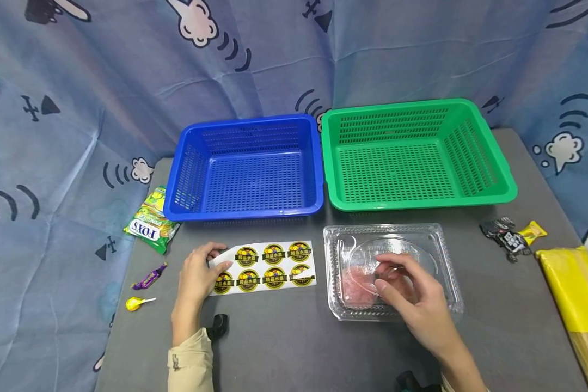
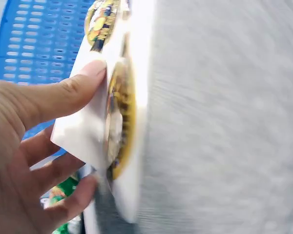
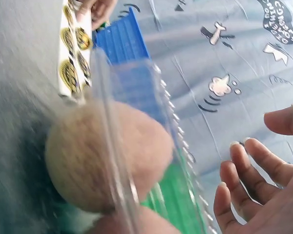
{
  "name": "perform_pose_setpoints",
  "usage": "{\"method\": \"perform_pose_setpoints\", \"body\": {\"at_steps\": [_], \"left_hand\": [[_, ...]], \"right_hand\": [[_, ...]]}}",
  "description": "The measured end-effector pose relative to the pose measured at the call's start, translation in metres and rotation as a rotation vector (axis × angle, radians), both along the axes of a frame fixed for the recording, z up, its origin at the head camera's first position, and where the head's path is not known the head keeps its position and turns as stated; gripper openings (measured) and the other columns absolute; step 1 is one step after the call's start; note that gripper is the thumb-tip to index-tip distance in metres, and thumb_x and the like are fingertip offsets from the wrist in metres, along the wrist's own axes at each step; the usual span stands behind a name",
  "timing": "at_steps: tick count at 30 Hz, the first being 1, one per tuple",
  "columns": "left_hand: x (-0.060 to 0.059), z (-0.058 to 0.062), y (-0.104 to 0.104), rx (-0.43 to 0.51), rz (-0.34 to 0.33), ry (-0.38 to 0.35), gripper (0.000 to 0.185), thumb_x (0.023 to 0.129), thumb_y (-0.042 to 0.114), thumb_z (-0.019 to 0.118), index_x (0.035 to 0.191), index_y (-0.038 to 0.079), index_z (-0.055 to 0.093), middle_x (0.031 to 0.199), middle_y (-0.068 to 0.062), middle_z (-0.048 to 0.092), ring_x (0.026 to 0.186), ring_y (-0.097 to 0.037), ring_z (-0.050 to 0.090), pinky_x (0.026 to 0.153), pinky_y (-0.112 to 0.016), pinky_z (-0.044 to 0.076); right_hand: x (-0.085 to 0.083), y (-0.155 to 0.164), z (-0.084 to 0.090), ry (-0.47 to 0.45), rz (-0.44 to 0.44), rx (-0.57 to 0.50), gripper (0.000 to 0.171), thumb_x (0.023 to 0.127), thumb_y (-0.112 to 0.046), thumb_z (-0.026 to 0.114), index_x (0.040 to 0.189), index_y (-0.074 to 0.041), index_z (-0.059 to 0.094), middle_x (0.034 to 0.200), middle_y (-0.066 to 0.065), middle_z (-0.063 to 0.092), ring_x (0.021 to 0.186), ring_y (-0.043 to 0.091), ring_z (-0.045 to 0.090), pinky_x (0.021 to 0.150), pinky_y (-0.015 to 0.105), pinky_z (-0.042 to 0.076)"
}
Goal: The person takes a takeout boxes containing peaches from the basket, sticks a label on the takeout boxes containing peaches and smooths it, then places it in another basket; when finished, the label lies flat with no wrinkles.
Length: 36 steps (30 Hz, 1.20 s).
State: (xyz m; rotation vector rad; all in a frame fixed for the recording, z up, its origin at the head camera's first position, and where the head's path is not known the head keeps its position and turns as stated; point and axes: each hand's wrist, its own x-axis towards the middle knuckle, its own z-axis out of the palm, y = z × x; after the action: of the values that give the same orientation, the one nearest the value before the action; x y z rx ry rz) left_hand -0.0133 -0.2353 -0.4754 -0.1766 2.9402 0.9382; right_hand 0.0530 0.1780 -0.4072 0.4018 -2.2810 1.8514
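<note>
A white sticker sheet (image 1: 263, 267) printed with round gold-and-black labels lies flat on the grey table (image 1: 294, 348), just in front of the blue basket (image 1: 247, 166), its left end lifted and pinched between the thumb and fingers of the left hand (image 1: 198, 275); the left wrist view shows the thumb pressed on the raised white corner of the sheet (image 2: 115, 131) with the curled fingers beneath it. Just right of the sheet sits a closed clear plastic clamshell box (image 1: 389, 270) holding pinkish round pieces, in front of the green basket (image 1: 414, 155), which stands touching the blue one along the table's far side. The right hand (image 1: 411, 296) hovers over the box lid with fingers loosely spread and holding nothing; whether the fingertips touch the lid cannot be told. At the table's left edge lie a green Fox's candy bag (image 1: 149, 220), a purple wrapped sweet (image 1: 149, 277) and a yellow lollipop (image 1: 136, 303); at the right edge, black and yellow wrapped sweets (image 1: 512, 235) lie near a yellow packet (image 1: 575, 291). A blue patterned cloth (image 1: 78, 109) hangs behind the table
</note>
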Motion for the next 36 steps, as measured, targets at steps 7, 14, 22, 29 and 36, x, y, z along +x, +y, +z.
{"method": "perform_pose_setpoints", "body": {"at_steps": [7,14,22,29,36], "left_hand": [[0.007,0.028,0.008,0.162,-0.062,0.035,0.027,0.091,0.008,0.083,0.118,0.009,0.078,0.099,-0.013,0.079,0.083,-0.021,0.066,0.079,-0.035,0.052],[0.017,0.070,0.021,0.310,-0.135,0.089,0.027,0.098,0.010,0.077,0.124,0.014,0.076,0.100,-0.011,0.075,0.074,-0.009,0.060,0.066,-0.023,0.049],[0.029,0.100,0.046,0.602,-0.153,0.145,0.028,0.101,0.006,0.071,0.129,0.008,0.073,0.108,-0.018,0.076,0.084,-0.007,0.072,0.070,-0.026,0.063],[0.033,0.116,0.078,0.770,-0.179,0.175,0.025,0.102,0.000,0.066,0.126,0.002,0.072,0.107,-0.022,0.074,0.080,-0.010,0.074,0.067,-0.031,0.064],[0.030,0.116,0.100,0.840,-0.274,0.146,0.024,0.102,0.001,0.066,0.125,0.002,0.072,0.102,-0.021,0.074,0.079,-0.011,0.073,0.067,-0.030,0.063]], "right_hand": [[-0.002,-0.021,-0.012,-0.034,0.115,-0.111,0.039,0.087,0.027,0.063,0.124,0.014,0.063,0.107,0.010,0.069,0.098,0.010,0.067,0.085,0.016,0.056],[-0.004,-0.034,-0.007,-0.018,0.106,-0.037,0.035,0.090,0.019,0.067,0.122,0.005,0.069,0.103,0.013,0.069,0.095,0.011,0.066,0.082,0.018,0.056],[-0.009,-0.049,0.000,0.009,0.068,0.044,0.036,0.083,0.015,0.080,0.116,0.001,0.073,0.099,0.010,0.069,0.093,0.015,0.064,0.081,0.021,0.055],[-0.017,-0.069,0.006,0.082,-0.006,0.015,0.040,0.078,0.014,0.085,0.113,-0.002,0.077,0.098,0.010,0.071,0.095,0.014,0.066,0.080,0.022,0.053],[-0.025,-0.079,0.014,0.158,-0.083,-0.039,0.042,0.076,0.014,0.086,0.114,0.000,0.077,0.098,0.009,0.071,0.093,0.015,0.062,0.080,0.020,0.049]]}}
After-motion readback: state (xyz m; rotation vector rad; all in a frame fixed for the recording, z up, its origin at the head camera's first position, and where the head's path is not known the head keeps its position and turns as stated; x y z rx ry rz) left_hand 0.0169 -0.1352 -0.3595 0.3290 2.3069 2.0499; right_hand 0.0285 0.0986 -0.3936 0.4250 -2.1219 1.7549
